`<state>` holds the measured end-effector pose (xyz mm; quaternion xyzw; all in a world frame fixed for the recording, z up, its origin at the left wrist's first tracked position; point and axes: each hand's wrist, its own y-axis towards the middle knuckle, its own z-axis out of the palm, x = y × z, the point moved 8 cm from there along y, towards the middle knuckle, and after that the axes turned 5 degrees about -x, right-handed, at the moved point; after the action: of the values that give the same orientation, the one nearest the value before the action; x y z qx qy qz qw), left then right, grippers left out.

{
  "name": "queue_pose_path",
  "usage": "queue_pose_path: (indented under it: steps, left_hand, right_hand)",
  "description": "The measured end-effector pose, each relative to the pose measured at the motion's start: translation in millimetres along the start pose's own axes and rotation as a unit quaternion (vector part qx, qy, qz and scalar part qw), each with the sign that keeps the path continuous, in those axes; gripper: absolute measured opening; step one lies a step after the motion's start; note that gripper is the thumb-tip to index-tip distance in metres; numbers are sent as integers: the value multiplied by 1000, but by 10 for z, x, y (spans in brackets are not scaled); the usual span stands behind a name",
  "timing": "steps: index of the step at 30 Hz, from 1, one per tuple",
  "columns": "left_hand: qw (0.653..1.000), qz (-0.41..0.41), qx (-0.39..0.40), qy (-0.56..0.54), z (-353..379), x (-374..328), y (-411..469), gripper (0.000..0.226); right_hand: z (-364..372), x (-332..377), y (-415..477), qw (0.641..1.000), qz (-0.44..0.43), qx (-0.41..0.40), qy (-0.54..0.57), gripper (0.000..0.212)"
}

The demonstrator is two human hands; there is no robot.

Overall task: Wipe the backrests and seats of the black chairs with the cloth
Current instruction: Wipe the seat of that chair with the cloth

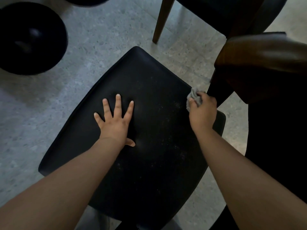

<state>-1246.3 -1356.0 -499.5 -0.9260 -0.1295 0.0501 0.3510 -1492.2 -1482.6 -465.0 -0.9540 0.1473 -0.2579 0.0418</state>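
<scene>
Seat (149,163) fills the middle of the head view, the only view you have: a black, padded seat seen from above, with grey floor (103,39) around it. Pale specks (176,105) lie across its right half, so by my reading this seat is only partly wiped and the backrest is not yet done.

Your left hand (114,122) lies flat on the seat, a little left of its middle, with 4 fingers spread wide and the thumb out to the side. It holds nothing. I take it as a brace: it steadies the chair and carries your weight while you lean over.

Your right hand (202,112) is at the seat's right edge, toward the far right corner. Its fingers are curled round the cloth (193,98), a grey bunch that sticks out past the knuckles and meets that edge. Bunching it gives you a firm pad to press with, and the edge is a sensible place to start a stroke back across the dusty half.

Just beyond the cloth a dark post rises to a brown wood part (265,52); I cannot tell which chair it belongs to. Past the far corner stands another chair's leg (162,20), and a round black stool (31,39) sits well off the left edge.
</scene>
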Motion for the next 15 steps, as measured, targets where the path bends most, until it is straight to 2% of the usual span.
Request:
queue_pose_path:
  steps: [2,6,8,12,15]
  left_hand:
    - [1000,0,1,-2,0,-2,6,144]
    - [1000,-2,2,0,-1,-1,10,145]
    - [1000,-3,2,1,-7,3,5,145]
    - [1000,-3,5,2,0,2,4,145]
    - [1000,-2,6,-1,0,2,2,144]
  right_hand:
    - [51,27,-175,1000,-13,17,10,36]
    - [235,57,-815,981,-45,172,81,31]
    - [241,54,-995,973,-37,199,113,25]
    - [-47,18,-577,992,23,40,119,28]
    - [-41,86,-39,998,-6,3,63,34]
